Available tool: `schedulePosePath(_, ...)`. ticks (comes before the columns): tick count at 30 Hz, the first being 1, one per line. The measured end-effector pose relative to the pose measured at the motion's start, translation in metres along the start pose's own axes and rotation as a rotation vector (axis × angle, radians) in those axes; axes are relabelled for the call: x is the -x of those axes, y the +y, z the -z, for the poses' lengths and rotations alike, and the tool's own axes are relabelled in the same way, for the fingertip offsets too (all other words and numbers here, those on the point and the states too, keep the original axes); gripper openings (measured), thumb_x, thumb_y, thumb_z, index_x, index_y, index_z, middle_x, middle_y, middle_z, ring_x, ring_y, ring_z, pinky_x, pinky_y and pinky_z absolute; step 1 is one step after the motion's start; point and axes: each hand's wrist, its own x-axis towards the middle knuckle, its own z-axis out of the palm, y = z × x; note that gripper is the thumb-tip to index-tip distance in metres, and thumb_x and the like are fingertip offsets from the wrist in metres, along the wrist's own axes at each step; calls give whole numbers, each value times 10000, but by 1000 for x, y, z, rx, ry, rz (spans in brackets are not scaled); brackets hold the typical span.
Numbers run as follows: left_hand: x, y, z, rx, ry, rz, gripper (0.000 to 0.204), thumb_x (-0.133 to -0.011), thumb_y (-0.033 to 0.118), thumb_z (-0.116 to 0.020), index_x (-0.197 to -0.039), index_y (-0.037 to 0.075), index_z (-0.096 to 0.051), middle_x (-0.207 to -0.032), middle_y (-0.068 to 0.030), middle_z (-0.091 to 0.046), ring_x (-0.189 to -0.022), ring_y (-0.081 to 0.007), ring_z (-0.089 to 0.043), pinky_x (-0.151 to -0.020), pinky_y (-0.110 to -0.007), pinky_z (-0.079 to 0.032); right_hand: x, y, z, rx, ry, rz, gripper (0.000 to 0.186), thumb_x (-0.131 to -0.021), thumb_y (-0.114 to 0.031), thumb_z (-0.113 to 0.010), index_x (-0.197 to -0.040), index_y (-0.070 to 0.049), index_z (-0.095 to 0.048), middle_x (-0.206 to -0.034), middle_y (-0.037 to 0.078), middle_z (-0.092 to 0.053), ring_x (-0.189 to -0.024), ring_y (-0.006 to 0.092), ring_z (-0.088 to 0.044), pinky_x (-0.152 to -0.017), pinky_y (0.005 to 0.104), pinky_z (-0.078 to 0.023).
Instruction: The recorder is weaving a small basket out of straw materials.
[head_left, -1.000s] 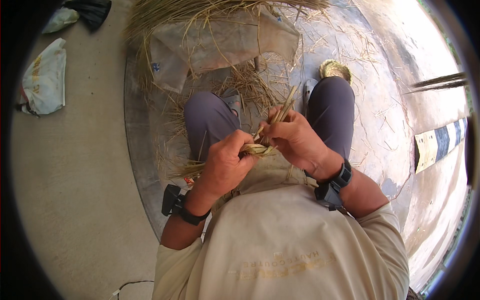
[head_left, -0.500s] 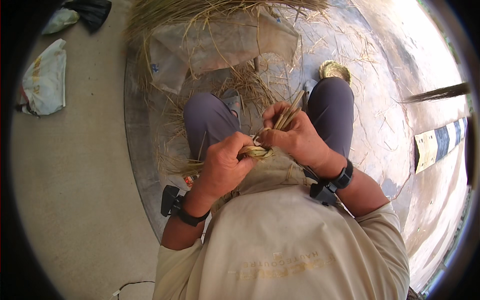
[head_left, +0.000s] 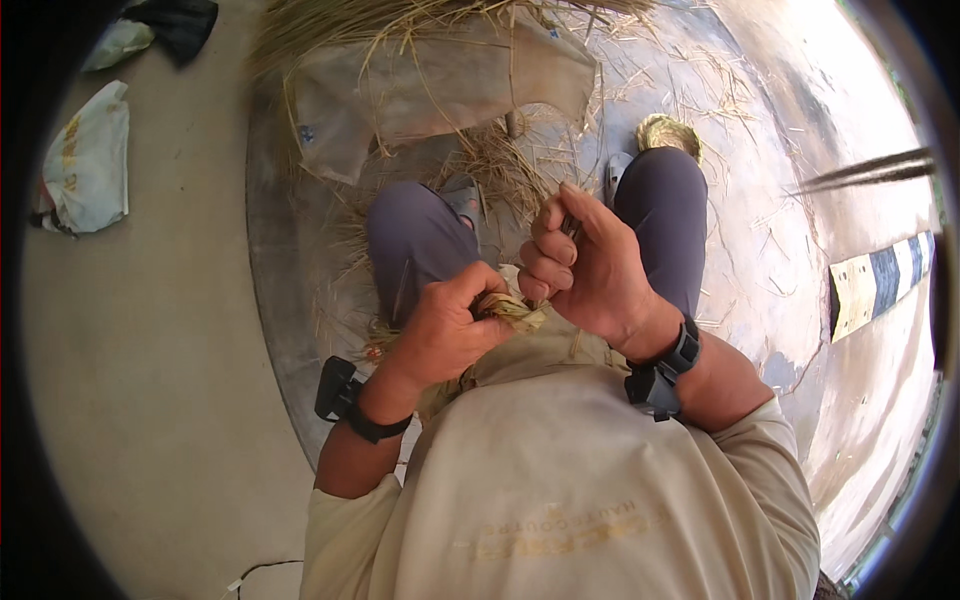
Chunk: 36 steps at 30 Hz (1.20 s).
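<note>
Our left hand (head_left: pixel 447 325) pinches the straw braid (head_left: pixel 522 313) near our shirt (head_left: pixel 590 450), probably to steady its strands; our right hand (head_left: pixel 590 262), beside it, curls around a small dark thing (head_left: pixel 571 226), unclear to us.

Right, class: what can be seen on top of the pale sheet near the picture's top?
Long, dry straw lies over the upper part of the pale sheet, some trailing down its face. Whatever part of it the dense straw covers cannot be seen.

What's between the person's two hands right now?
In the head view, braided straw, its end protruding from the left hand toward the right hand.
</note>
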Motion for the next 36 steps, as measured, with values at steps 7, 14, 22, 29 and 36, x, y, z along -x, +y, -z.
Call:
schedulePosePath(7, 4, -5, -9, 10, -18, -66, 384, -868, 189, -841, -1124, 3, -624, -851, -168, -721, -787, -304, -738, -699, -408, -568, 4, -11, 13, -29, 26, -5, 364, -1096, -437, -481, -845, -183, -552, -606, -67, -266, -537, 116, -277, -520, 299, -268)
schedulePosePath(14, 11, 13, -4, -450, -128, -258, 374, -916, 352, -790, -918, 34, -592, -735, -196, -657, -689, -414, -677, -587, -476, -530, 23, -34, 14, 67, -115, -28, 480, -1126, -515, -390, -824, -166, -522, -572, -68, -253, -484, 106, -209, -466, 293, -218)
schedulePosePath(22, 16, 47, 7, -605, -240, -381, 320, -902, 275, -797, -845, 36, -591, -666, -155, -599, -590, -354, -637, -522, -434, -495, 52, -53, 16, 149, -240, -29, 517, -1137, -522, -346, -813, -153, -509, -555, -63, -257, -462, 92, -208, -441, 279, -197)
schedulePosePath(29, 25, 36, 27, -544, -201, -257, 346, -972, 296, -730, -818, 49, -542, -674, -178, -603, -600, -400, -622, -524, -467, -490, 61, -97, 44, 170, 10, 392, 471, -1141, -459, -402, -1013, -62, -621, -636, -21, -402, -517, 131, -381, -498, 313, -376)
schedulePosePath(36, 8, 34, 29, -483, -222, -208, 346, -987, 296, -708, -835, 25, -556, -732, -223, -615, -685, -449, -627, -583, -509, -482, 67, -40, -30, 2268, -535, 1047, 480, -801, -283, -823, -1184, -23, -698, -1277, 137, -675, -1293, 362, -607, -1101, 517, -465)
